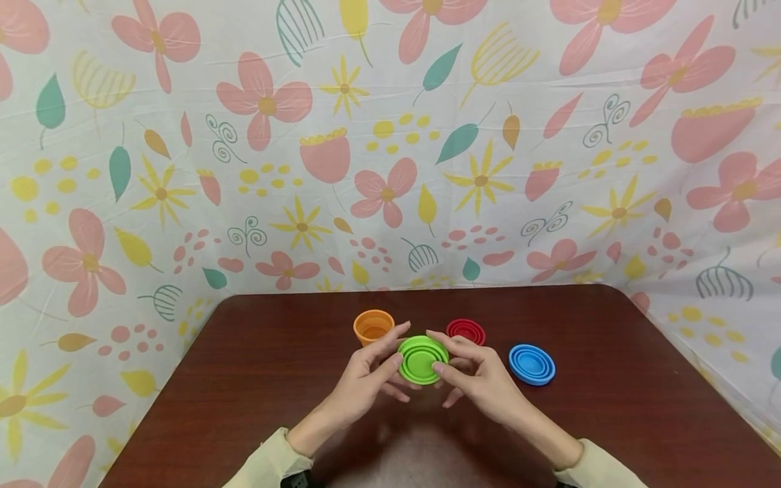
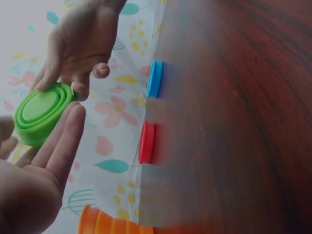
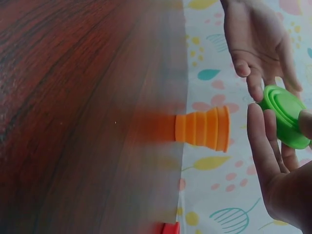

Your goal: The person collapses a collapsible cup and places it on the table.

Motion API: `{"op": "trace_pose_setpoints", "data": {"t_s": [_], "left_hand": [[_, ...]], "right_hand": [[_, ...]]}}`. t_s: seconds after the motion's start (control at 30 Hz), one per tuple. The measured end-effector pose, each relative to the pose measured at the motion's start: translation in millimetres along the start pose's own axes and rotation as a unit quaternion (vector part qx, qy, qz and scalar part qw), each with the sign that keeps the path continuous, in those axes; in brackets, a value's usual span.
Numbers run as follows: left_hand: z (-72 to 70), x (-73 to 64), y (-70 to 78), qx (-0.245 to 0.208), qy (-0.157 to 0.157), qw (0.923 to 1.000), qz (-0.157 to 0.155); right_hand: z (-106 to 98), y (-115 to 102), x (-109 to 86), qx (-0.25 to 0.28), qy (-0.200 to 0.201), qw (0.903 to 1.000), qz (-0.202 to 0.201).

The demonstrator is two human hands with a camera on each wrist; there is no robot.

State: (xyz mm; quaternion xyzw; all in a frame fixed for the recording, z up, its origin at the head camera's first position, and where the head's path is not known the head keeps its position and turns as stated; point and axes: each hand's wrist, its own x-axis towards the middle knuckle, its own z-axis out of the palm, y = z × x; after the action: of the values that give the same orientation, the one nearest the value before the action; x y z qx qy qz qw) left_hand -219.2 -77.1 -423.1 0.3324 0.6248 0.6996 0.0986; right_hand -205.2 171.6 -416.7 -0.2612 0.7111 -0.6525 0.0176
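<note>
Both hands hold a green collapsible cup (image 1: 422, 360), folded flat into rings, above the table. My left hand (image 1: 360, 383) grips its left edge between thumb and fingers. On the opposite edge, my right hand (image 1: 488, 383) pinches it, the thumb on the near face. In the left wrist view the green cup (image 2: 44, 109) is tilted, its ringed face showing. The right wrist view shows the green cup (image 3: 285, 117) partly covered by fingers. Behind the left hand stands an orange collapsible cup (image 1: 373, 327), extended to full height.
A red collapsed cup (image 1: 466, 331) lies behind the right hand, partly hidden by it. To the right lies a blue collapsed cup (image 1: 532, 364). The dark brown table (image 1: 274, 352) meets a flowered cloth (image 1: 390, 135) at its back and sides.
</note>
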Motion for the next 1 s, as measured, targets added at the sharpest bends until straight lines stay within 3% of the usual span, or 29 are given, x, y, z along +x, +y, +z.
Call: {"op": "trace_pose_setpoints", "data": {"t_s": [0.2,0.53,0.73,1.0], "left_hand": [[-0.4,1.1,-2.1,0.011,0.01,0.9999,0.005],[-1.1,0.5,-2.0,0.014,0.007,0.9998,0.012],[-2.4,-0.4,-2.2,0.019,0.006,0.9997,0.015],[-2.2,-0.6,-5.3,0.0,0.028,0.9993,0.025]], "right_hand": [[1.8,1.2,0.7,-0.023,-0.001,0.9997,-0.01],[5.0,-3.4,1.8,-0.029,0.032,0.9986,0.031],[6.0,-2.9,2.1,-0.023,0.033,0.9986,0.033],[4.7,-2.5,0.8,-0.04,0.041,0.9978,0.034]]}}
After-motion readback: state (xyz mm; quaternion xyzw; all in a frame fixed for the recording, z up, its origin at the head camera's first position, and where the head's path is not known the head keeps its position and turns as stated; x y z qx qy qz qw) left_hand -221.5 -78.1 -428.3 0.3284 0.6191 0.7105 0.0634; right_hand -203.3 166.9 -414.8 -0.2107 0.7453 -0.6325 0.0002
